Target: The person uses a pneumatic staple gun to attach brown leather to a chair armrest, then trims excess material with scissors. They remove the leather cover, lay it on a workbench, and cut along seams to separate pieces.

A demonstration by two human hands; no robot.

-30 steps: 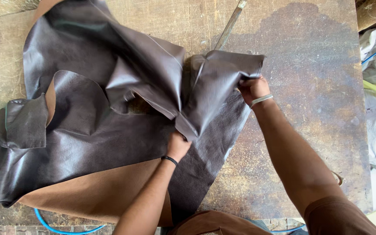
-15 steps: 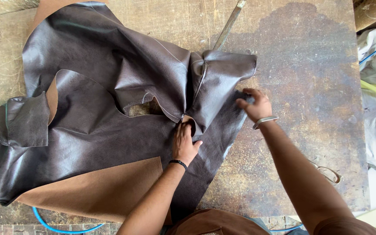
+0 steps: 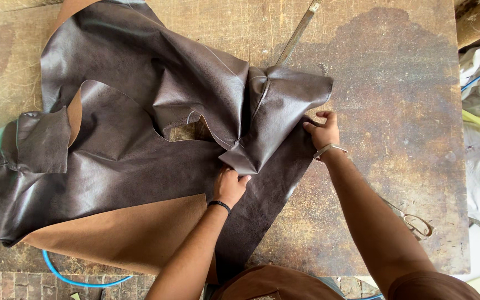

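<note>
Here, near edge: left hand (image 3: pixel 230 186) closed, pinching a fold tip of the dark brown leather hide (image 3: pixel 112 161) spread over the worn table (image 3: pixel 395 111). Beyond, right hand (image 3: pixel 323 130) half-curled, gripping its edge. Pull both evenly; avoid creasing

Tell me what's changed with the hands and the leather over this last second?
The right hand slid down from the folded flap's upper corner to the leather's right edge. The left hand moved up slightly to the flap's lower tip. The dark brown leather flap now lies flatter, spread further right. The wooden table, metal rod and scissors stayed put.
</note>
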